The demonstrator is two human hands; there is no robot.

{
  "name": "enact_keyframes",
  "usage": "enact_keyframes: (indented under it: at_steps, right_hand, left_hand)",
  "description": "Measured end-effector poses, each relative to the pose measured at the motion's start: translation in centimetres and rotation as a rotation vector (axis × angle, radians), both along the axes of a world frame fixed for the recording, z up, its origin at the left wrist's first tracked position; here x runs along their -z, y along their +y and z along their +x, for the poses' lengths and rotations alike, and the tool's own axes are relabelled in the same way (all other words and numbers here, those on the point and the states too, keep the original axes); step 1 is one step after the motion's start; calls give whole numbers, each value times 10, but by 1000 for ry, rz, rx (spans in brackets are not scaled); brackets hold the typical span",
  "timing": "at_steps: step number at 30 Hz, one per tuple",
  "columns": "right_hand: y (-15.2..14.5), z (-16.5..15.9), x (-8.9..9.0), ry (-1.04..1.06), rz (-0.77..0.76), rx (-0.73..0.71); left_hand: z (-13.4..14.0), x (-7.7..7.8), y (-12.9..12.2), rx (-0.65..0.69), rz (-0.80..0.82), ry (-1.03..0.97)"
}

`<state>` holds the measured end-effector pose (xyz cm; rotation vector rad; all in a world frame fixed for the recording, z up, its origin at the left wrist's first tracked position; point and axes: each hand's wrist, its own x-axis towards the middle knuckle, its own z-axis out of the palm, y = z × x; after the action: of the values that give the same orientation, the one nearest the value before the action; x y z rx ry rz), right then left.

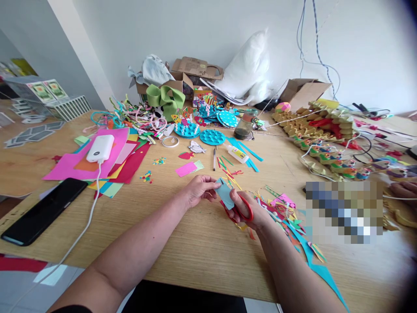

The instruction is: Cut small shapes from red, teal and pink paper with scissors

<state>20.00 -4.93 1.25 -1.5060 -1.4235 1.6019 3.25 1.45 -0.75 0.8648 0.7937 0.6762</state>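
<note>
We find the left hand (201, 192), fingers pinching a light-blue oblong paper piece (225, 196) over the wooden counter (185, 248), long axis far-left to near-right. At its right edge, the right hand (258, 214) grips red-handled scissors (250, 212); blade contact we cannot confirm.

Bare forearms (146, 241) reach forward, left hand (202, 191) pinching, right hand (241, 205) curled just beside it.

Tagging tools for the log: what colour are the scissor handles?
Scissor handles: red, best seen in the head view.
</note>
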Motion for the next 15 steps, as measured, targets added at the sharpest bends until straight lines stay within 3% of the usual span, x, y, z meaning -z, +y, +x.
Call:
enact_keyframes:
  at_steps: [9,15]
  right_hand:
    - [-2,-5,-10,9,12,-29]
    - [-1,-4,-4,13,17,-15]
  left_hand:
    - [-1,1,1,25,22,14]
    - [-1,2,1,25,27,12]
